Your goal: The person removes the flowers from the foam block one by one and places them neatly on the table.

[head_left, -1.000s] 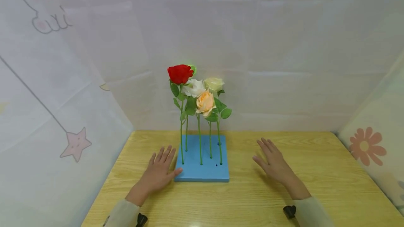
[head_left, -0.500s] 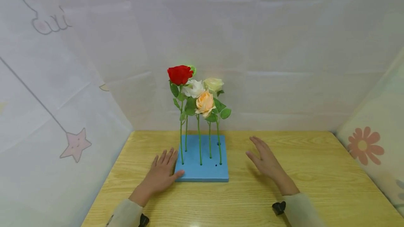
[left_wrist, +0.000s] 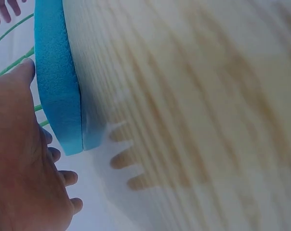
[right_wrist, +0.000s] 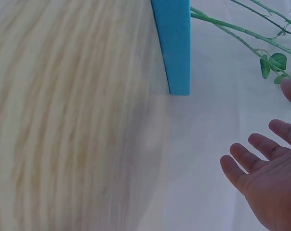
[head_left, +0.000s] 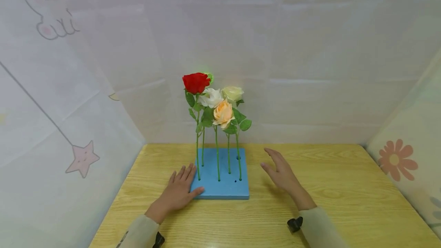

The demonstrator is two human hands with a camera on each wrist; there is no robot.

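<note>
A blue foam board (head_left: 224, 190) lies on the table with several green flower stems upright in its holes. They carry a red rose (head_left: 196, 82), a white flower (head_left: 211, 98), a peach rose (head_left: 224, 113) and a cream rose (head_left: 232, 93); a bright green bloom (head_left: 209, 76) is mostly hidden behind the red one. My left hand (head_left: 177, 191) lies along the board's left edge, fingers extended, thumb over the front left corner. To the board's right, apart from it, my right hand (head_left: 282, 173) hovers with loosely spread fingers and holds nothing, as the right wrist view confirms.
The wooden table (head_left: 344, 186) reaches back to a pale cloth wall (head_left: 310, 68). Printed cloth sides stand left and right, with a pink star (head_left: 82, 159) and a red flower print (head_left: 397, 160). Two unfilled holes show in the board's right part.
My right hand has moved left, closer to the board. My left hand has shifted slightly right, its thumb further over the board's corner. The board and flowers stay in place.
</note>
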